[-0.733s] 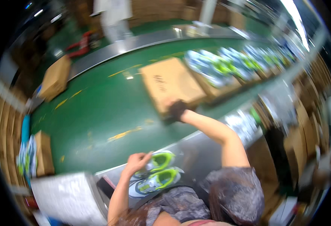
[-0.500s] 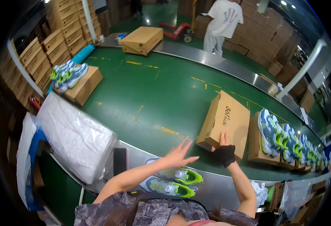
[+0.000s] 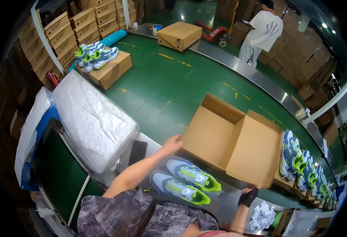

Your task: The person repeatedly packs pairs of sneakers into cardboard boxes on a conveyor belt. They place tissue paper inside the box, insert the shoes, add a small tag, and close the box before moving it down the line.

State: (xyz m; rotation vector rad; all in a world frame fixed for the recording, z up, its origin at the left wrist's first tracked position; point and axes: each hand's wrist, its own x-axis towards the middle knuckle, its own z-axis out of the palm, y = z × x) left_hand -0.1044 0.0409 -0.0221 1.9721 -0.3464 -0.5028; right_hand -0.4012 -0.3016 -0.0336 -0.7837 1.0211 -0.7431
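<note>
An open cardboard shoebox (image 3: 213,138) lies on the green conveyor belt before me, its hinged lid (image 3: 254,150) folded out to the right. No contents show inside it. My left hand (image 3: 172,144), slightly blurred, has its fingers closed at the box's left near corner. With a black fingerless glove on, my right hand (image 3: 250,193) holds the near edge of the lid. Between my arms, a pair of grey-blue and lime-green sneakers (image 3: 185,179) rests on the metal ledge, toes toward the left.
Paired sneakers (image 3: 293,156) stand on boxes along the right. More sneakers sit on a closed box (image 3: 116,69) at far left. A white plastic-wrapped bundle (image 3: 94,118), a dark phone (image 3: 138,152) and crumpled white packets (image 3: 262,216) lie nearby. A person (image 3: 262,29) stands beyond the belt.
The shoebox has gone from closed to open, its lid swung to the right. My left hand has reached the box's left corner; my right hand has moved nearer, to the lid's edge. The view has shifted.
</note>
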